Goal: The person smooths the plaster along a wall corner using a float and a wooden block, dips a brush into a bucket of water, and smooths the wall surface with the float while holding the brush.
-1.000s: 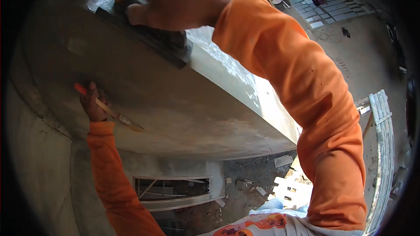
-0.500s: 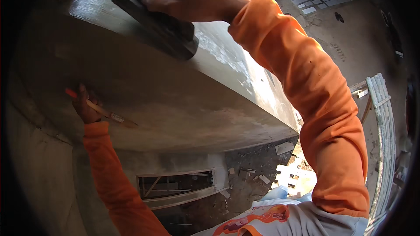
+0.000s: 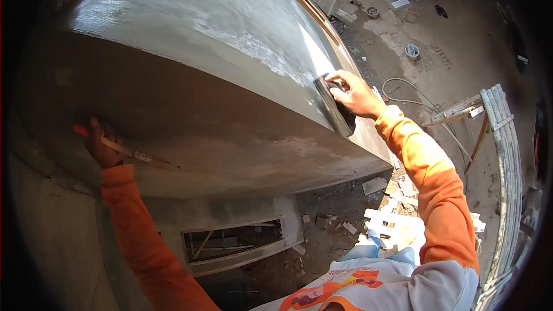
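My right hand (image 3: 358,97) grips a dark plastering float (image 3: 333,105), its long face lying against the sunlit grey cement surface (image 3: 230,29) close to that surface's lower edge. In the shade at the left, my left hand (image 3: 105,147) is closed around a brush (image 3: 127,151). Its wooden handle has a red end, and its dim bristle end points to the right. Behind that hand lies the darker, shaded cement face (image 3: 190,109), which meets the bright one along a long curved edge. Wet, shiny patches show on the bright face.
Below me are a pale slatted platform (image 3: 397,219) and scattered rubble (image 3: 328,222). A framed wall opening (image 3: 242,262) sits at lower left. To the right stands a bamboo or pole trestle (image 3: 502,144). A hose (image 3: 403,80) and a bucket (image 3: 412,52) lie on the ground beyond.
My right hand has carried the float from the upper middle down and to the right along the cement. My left hand, still holding the brush, has shifted slightly left and down.
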`<state>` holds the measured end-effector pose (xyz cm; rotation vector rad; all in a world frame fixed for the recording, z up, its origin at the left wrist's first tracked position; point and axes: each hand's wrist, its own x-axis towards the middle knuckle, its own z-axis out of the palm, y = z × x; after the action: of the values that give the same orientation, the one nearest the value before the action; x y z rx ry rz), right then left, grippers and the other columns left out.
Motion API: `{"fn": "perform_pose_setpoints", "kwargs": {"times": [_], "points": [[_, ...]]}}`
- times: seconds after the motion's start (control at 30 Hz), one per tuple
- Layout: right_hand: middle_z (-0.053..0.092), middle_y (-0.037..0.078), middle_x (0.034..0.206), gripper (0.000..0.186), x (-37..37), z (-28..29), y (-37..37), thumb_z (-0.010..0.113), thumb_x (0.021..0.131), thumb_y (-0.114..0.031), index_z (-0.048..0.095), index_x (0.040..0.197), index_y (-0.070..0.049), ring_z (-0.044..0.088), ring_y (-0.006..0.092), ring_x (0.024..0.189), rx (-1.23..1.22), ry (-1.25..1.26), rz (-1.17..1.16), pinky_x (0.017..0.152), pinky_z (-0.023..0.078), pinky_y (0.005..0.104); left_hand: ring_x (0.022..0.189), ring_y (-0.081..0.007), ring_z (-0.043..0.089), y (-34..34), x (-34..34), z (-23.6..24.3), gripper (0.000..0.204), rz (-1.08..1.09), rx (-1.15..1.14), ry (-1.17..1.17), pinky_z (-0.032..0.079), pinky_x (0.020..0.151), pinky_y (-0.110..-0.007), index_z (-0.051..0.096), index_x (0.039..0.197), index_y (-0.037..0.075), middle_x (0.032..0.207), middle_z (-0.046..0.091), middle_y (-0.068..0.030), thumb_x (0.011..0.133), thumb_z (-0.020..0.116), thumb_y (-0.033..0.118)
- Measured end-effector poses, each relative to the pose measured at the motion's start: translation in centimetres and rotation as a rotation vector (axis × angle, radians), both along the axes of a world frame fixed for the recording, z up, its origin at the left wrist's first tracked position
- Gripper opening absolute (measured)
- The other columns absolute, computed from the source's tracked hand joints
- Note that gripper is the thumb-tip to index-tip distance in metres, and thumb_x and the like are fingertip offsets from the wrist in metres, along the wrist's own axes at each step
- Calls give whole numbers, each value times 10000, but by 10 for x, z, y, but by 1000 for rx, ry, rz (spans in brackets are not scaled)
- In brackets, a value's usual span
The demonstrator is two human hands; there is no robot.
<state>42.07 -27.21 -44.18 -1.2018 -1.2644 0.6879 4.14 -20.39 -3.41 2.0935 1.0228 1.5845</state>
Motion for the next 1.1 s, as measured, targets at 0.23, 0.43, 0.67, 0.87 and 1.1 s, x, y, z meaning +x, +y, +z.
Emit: {"fn": "perform_pose_setpoints", "kwargs": {"times": [0.23,0.43,0.67,0.87,1.1], "points": [[606,221,1049,358,-27,278,1,562,862,-295,588,1166,-107,577,373,1005,727,-173,58,878,458,438,441,-71,366,5,-21,13,383,-21,-93,-20,318,388,-240,409,670,174,544,384,33,862,650,402],[598,112,1025,301,-42,-10,-36,617,827,-128,577,1123,-92,580,210,878,227,43,18,795,462,347,436,-72,330,-1,-22,13,407,-75,-51,47,302,405,-247,395,646,178,536,363,35,864,640,419],[611,57,923,283,11,32,4,601,846,-105,602,1127,-70,563,131,823,168,-45,16,752,462,294,482,-74,347,7,-32,12,393,137,-31,-28,288,433,-256,400,649,177,567,368,49,857,645,404],[616,161,950,336,-18,217,6,593,844,-242,597,1146,-96,603,313,906,651,-49,86,810,475,395,521,-84,371,34,-74,40,277,23,-111,-32,309,439,-252,471,784,185,680,435,53,847,655,382],[593,129,1087,341,-25,-174,-44,634,755,-81,577,1091,-73,568,293,1066,-104,189,73,943,439,372,595,-99,437,44,-81,31,235,103,276,216,392,483,-271,550,957,187,762,508,39,885,585,409]]}}
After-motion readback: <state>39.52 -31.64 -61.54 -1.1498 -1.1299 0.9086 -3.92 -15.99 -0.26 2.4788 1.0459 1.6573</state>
